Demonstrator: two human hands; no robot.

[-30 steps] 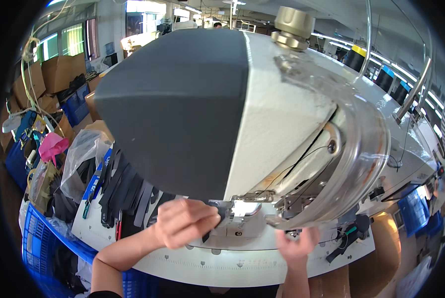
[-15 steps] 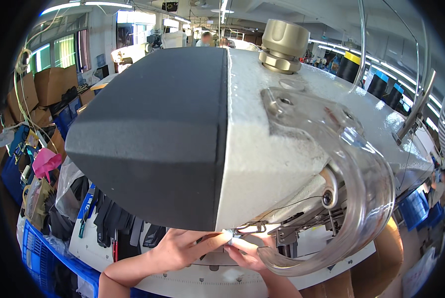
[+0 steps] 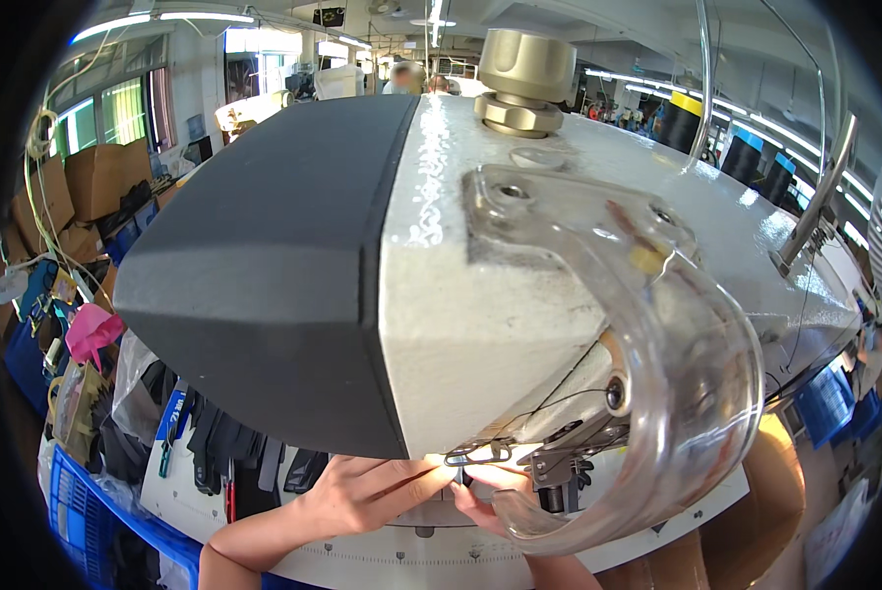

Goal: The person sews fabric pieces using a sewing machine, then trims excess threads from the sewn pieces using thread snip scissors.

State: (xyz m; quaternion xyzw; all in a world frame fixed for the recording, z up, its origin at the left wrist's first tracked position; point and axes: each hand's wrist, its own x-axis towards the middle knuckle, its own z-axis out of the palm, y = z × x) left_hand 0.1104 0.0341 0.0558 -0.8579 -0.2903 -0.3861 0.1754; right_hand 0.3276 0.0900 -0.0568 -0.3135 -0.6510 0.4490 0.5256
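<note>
Close in front of me is the head of a sewing machine (image 3: 480, 374), pale metal with a dark grey end cover (image 3: 254, 265). Below it, my left hand (image 3: 357, 497) is closed, its thumb and fingertips pressed together by the needle area. My right hand (image 3: 485, 495) meets it there, fingers pinched, partly behind the clear curved plastic guard (image 3: 726, 393). Between the fingertips is a small dark piece (image 3: 463, 476), too small and covered to name. A dark thread (image 3: 549, 401) runs down past the metal presser parts (image 3: 559, 482). The machine head hides the far fingertips.
On the white table (image 3: 362, 565), dark strips (image 3: 219, 438) and a red-handled tool (image 3: 230, 497) lie to the left. A blue crate (image 3: 77, 511) stands beyond the left edge. Thread cones (image 3: 679, 123) stand behind the machine. Cardboard (image 3: 756, 501) is below right.
My view has shifted, so the machine head and guard sit further left in the picture. Both hands stay together at the same spot; the fingertips have moved slightly.
</note>
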